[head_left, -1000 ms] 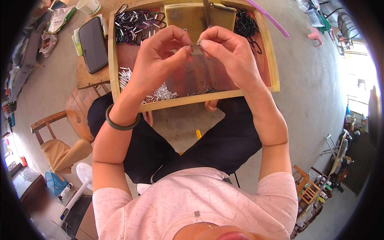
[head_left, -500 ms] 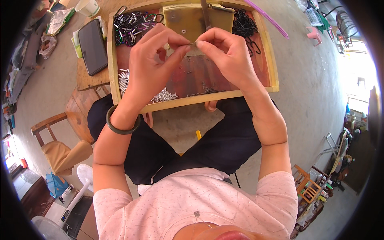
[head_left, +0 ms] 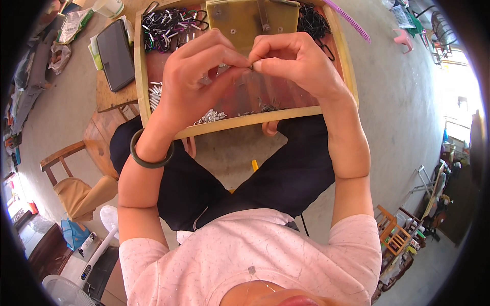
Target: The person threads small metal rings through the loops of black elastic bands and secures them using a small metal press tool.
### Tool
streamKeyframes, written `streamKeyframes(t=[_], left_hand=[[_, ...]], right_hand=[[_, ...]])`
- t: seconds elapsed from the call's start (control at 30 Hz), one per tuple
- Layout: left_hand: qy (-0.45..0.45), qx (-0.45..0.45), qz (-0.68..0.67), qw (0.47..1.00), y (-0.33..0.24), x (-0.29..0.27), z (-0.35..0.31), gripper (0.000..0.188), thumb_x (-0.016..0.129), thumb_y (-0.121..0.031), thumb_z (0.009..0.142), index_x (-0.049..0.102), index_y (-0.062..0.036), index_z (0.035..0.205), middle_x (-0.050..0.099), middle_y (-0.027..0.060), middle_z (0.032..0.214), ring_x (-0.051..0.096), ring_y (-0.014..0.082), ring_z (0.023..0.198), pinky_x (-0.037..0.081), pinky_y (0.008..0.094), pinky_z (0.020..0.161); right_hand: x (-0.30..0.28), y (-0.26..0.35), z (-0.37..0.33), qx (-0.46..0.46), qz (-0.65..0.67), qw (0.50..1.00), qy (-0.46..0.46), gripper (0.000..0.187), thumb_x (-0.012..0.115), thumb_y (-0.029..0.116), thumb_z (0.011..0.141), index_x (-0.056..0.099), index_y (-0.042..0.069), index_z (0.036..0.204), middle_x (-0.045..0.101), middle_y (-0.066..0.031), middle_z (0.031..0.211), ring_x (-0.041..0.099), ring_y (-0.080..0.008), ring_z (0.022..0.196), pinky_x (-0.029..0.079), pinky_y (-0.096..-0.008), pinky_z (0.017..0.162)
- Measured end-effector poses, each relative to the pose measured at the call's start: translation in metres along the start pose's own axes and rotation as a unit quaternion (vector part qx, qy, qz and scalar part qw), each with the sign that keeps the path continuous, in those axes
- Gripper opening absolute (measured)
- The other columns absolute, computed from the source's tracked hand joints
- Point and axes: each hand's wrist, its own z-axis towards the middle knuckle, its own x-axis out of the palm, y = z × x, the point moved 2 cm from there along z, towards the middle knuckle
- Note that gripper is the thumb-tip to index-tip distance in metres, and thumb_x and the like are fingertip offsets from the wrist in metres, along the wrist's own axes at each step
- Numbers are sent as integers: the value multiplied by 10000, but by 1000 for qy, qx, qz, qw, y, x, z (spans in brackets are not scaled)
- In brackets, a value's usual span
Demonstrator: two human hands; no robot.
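Note:
My left hand (head_left: 196,71) and my right hand (head_left: 309,64) meet over the tray, thumb and forefinger of each pinched together. Between the touching fingertips is a tiny dark piece (head_left: 251,67), mostly covered, so its kind cannot be made out. Beneath the hands lies a shallow wooden-rimmed tray (head_left: 265,119) with a reddish bottom. Carabiners with dark and coloured bodies (head_left: 171,28) fill its far left corner, and black hook-shaped bodies (head_left: 312,24) its far right. Silver rods (head_left: 155,94), small silver bits (head_left: 212,117) and thin dark pins (head_left: 269,105) lie nearer me.
At the tray's far side stands a yellowish block (head_left: 232,18) with a metal bar (head_left: 264,19) over it. A black phone (head_left: 115,55) lies on the wooden surface to the left, near a paper cup (head_left: 108,7). A purple strip (head_left: 349,21) crosses the far right rim.
Both hands have come slightly nearer to me, fingertips now pressed closer together. The thin piece that showed between them is now mostly hidden. The view has shifted a little.

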Motion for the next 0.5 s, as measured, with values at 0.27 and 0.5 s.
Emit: streamKeyframes(t=[0.27, 0.5], left_hand=[[-13, -99, -93, 991, 10, 4, 5, 142, 738, 47, 847, 704, -18, 969, 668, 40, 890, 657, 134, 752, 516, 258, 592], [-1, -117, 37, 992, 10, 10, -1, 101, 710, 8, 876, 682, -11, 971, 716, 25, 900, 681, 105, 742, 500, 253, 568]], right_hand=[[0, -9, 8, 5, 34, 999, -29, 50, 621, 57, 904, 649, 16, 903, 600, 42, 869, 528, -46, 832, 427, -238, 786], [8, -7, 10, 0, -85, 994, -64, 74, 649, 82, 901, 660, 16, 933, 612, 28, 829, 550, -65, 820, 455, -252, 774]])
